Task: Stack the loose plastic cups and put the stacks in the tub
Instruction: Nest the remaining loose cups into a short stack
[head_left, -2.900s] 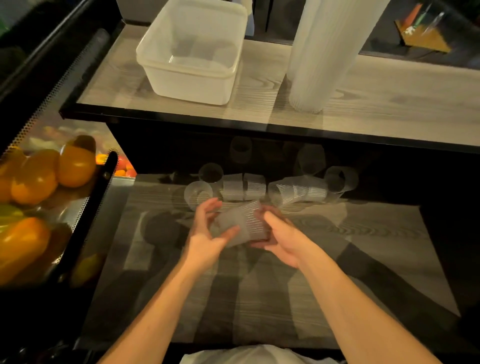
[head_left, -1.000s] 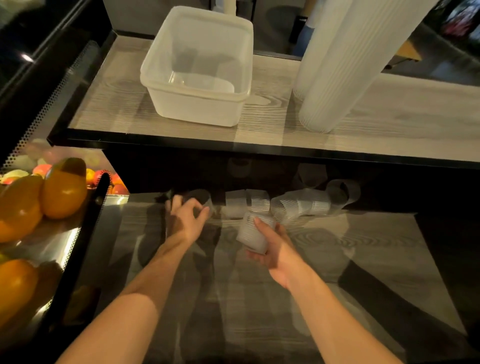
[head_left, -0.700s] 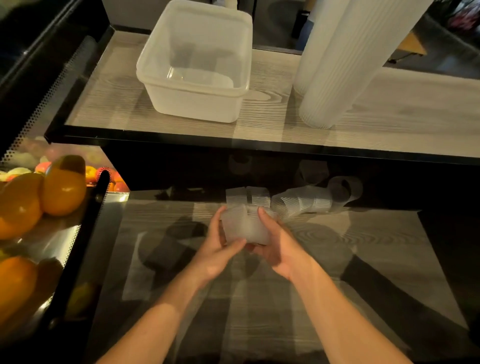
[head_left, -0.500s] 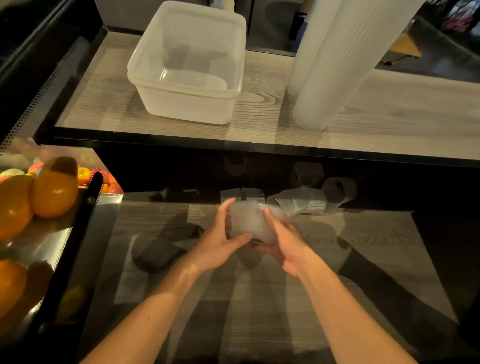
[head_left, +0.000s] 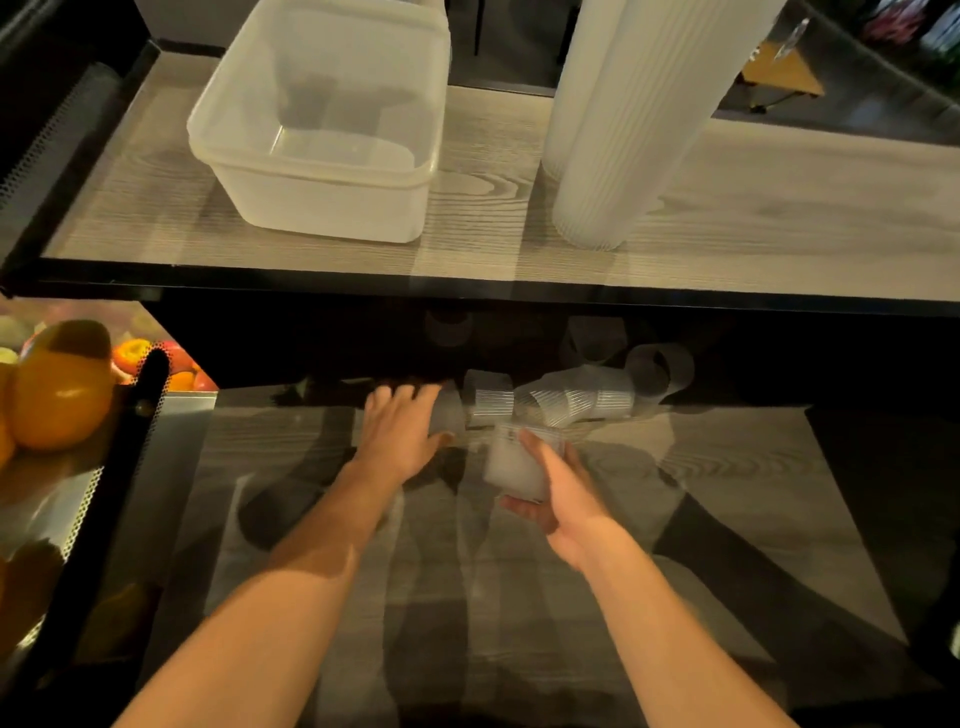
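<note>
Our right hand (head_left: 558, 488) grips a short stack of cups (head_left: 514, 462) above the lower counter (head_left: 727, 493), fingers curled round it. Our left hand (head_left: 400, 436) reaches for a blurred cup (head_left: 449, 413); we cannot tell whether it grips. Loose cups (head_left: 576, 400) lie partly in shadow. The tub (head_left: 322, 119) sits on the upper shelf (head_left: 779, 228).

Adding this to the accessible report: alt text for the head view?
A person's right hand holds a short stack of clear plastic cups over a wood-grain counter while the left hand reaches toward loose cups lying at its back edge. On the shelf above stand an empty translucent tub and tall cup stacks; fruit sits at far left.
</note>
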